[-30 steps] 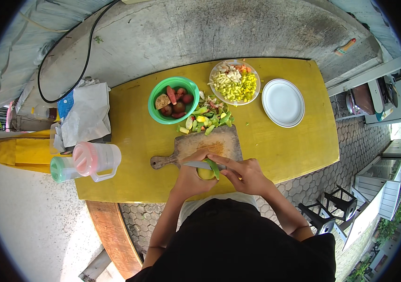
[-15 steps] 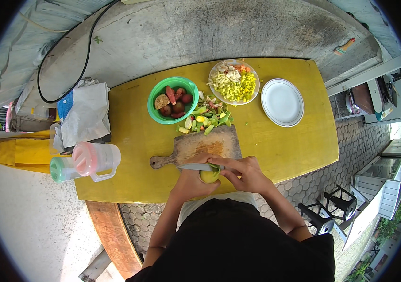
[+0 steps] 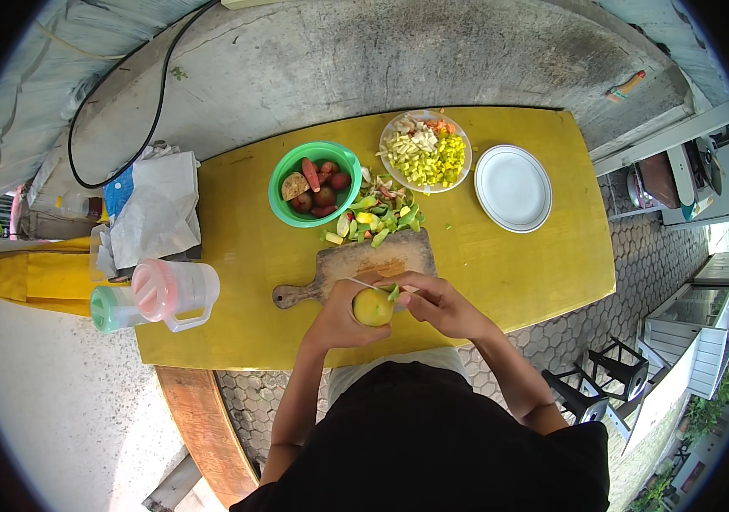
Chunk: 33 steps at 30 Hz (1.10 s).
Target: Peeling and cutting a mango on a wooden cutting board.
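Observation:
Wrapped around a mostly peeled, pale yellow mango (image 3: pixel 373 309), my left hand (image 3: pixel 336 317) keeps it just in front of the cutting board. My right hand (image 3: pixel 450 307) is closed on a knife (image 3: pixel 363 283), whose thin blade lies along the fruit's far side, seen nearly edge-on; its handle is hidden by my fingers. A strip of green peel (image 3: pixel 393 293) hangs at the mango's right side, by my right fingertips. Under and beyond my hands lies the worn wooden cutting board (image 3: pixel 343 260), its handle pointing left. A heap of green and yellow peelings (image 3: pixel 381 213) rests behind it.
A green bowl (image 3: pixel 276 201) of reddish and brown fruit and roots stands beside the peelings. Farther back is a plate (image 3: pixel 385 165) of diced pieces, with a white plate (image 3: pixel 514 189) to its right. Lidded pitchers (image 3: pixel 177 290) stand at the yellow table's (image 3: pixel 544 273) left edge.
The mango has been turned and raised slightly leftward in my left hand, showing more bare flesh. The knife blade has tilted from flat to nearly edge-on and moved to the fruit's far side.

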Each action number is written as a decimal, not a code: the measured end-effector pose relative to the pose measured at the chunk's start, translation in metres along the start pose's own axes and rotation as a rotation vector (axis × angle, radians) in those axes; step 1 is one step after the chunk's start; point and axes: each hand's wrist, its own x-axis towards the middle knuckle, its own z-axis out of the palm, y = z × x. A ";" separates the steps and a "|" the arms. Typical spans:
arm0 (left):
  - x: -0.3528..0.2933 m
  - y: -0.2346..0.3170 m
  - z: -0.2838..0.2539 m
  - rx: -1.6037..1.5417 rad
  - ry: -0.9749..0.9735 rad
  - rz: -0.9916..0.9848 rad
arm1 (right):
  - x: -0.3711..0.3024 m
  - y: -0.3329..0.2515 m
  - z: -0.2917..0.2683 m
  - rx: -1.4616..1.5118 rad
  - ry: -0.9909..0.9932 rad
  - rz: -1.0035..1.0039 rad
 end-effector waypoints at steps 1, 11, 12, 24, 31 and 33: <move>-0.001 -0.001 0.001 0.001 0.003 0.000 | 0.000 -0.008 0.001 0.000 -0.003 -0.001; -0.007 0.003 -0.003 -0.197 0.099 0.062 | -0.016 -0.035 0.009 -0.632 0.005 -0.127; -0.007 0.005 -0.004 -0.212 0.087 0.034 | -0.015 -0.036 0.011 -0.690 0.017 -0.159; -0.009 0.020 -0.015 0.016 -0.016 0.093 | -0.012 -0.047 0.016 -0.809 -0.010 -0.156; -0.004 0.027 -0.017 0.089 -0.118 0.131 | -0.014 -0.039 0.016 -0.729 0.011 -0.189; -0.005 0.026 -0.017 0.030 -0.154 0.088 | -0.013 -0.042 0.014 -0.677 -0.052 -0.072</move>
